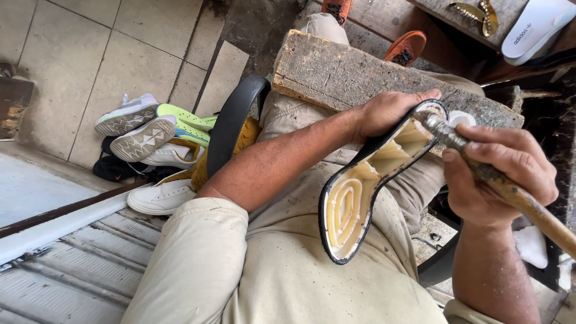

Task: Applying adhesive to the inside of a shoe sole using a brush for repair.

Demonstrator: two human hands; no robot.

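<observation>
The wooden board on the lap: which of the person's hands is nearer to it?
Left. The left hand lies against the wooden board, gripping the shoe sole. The right hand holds a brush just off its edge.

A beige, dirt-speckled short-sleeved shirt (270, 270), matching beige trousers (300, 114) and orange shoes (406, 48)

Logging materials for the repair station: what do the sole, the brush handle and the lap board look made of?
Sole: likely moulded rubber or foam, cream ribbed cavities, black rim. Brush handle: seemingly wood, brown, glue-crusted. Board: rough weathered wood, grain and scoring visible.
</observation>
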